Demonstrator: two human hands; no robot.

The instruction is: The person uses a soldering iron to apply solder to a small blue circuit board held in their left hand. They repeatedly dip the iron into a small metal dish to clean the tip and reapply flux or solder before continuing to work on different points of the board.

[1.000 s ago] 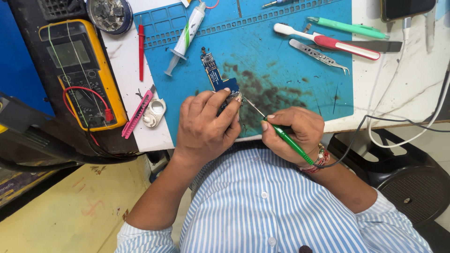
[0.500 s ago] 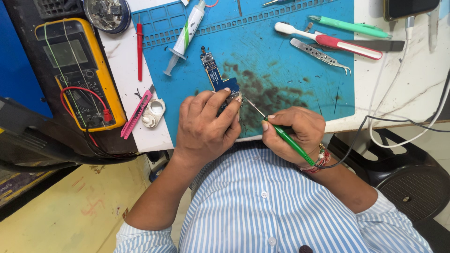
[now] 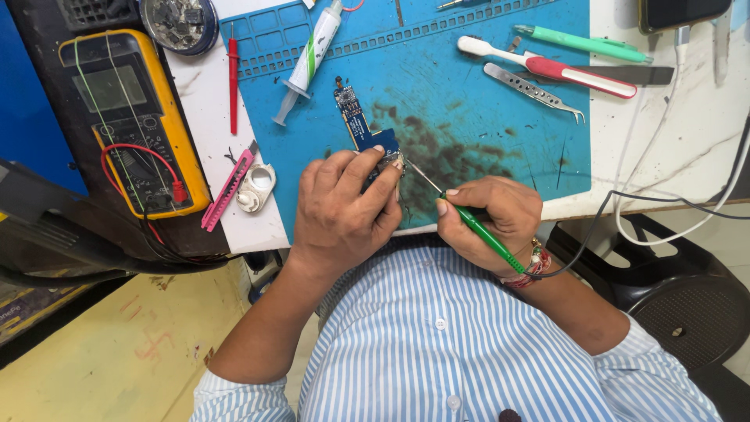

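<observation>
A white marble-look worktop (image 3: 687, 141) carries a stained blue work mat (image 3: 469, 101). Below lies a worn yellow floor (image 3: 117, 344). A black plastic stool (image 3: 672, 305) stands at right.

The person is wearing a cotton shirt with narrow blue and white vertical stripes (image 3: 437, 344) and small white buttons down the front, its sleeves sitting rolled above the elbows. A red and gold beaded bracelet (image 3: 534, 264) is circling the right wrist.

Head camera looks steeply down, close over the blue work mat (image 3: 469, 101).
</observation>
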